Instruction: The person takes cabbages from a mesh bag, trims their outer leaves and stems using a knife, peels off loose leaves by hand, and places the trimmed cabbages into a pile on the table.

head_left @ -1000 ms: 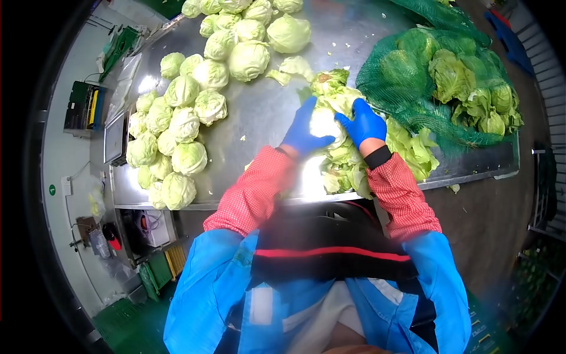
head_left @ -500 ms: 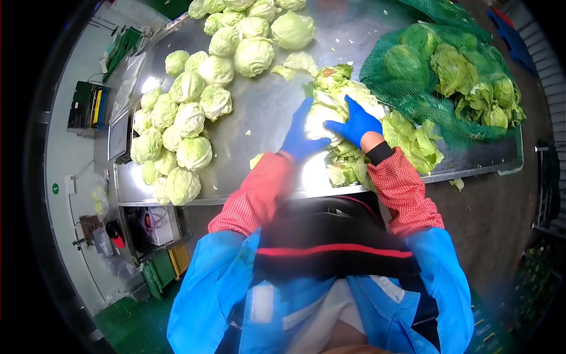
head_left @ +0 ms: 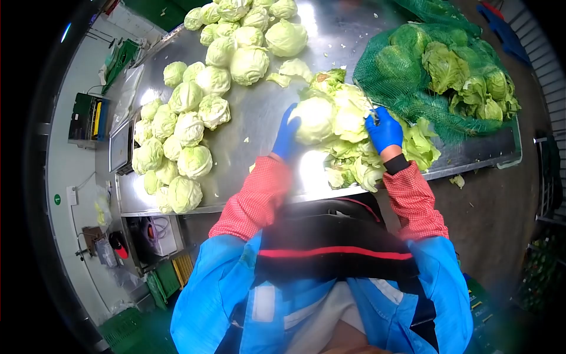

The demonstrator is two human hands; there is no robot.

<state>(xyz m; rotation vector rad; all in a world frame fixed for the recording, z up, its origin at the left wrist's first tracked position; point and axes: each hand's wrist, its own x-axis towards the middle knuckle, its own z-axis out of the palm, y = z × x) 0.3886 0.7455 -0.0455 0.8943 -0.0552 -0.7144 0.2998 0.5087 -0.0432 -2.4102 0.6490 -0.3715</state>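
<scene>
A pale, trimmed cabbage (head_left: 313, 121) rests in front of me, over a heap of loose cabbage leaves (head_left: 356, 159). My blue-gloved left hand (head_left: 286, 135) presses against its left side, some fingers hidden behind it. To the right of the cabbage, my blue-gloved right hand (head_left: 385, 131) is closed around a knife (head_left: 374, 112). The knife's thin blade points up and away, over pale outer leaves (head_left: 351, 112). Behind the cabbage lie browned leaf ends (head_left: 330, 76).
Several trimmed cabbages (head_left: 187, 128) cover the left and far part of the metal table (head_left: 247, 165). A green mesh bag (head_left: 389, 65) with more cabbages lies at the right. Loose leaves (head_left: 295, 69) lie beyond my hands. A scale (head_left: 121, 147) stands at the left edge.
Both hands were around the cabbage. My right hand has moved right, off the cabbage, and now grips a knife. The left hand has shifted slightly left, and the cabbage shows paler and barer.
</scene>
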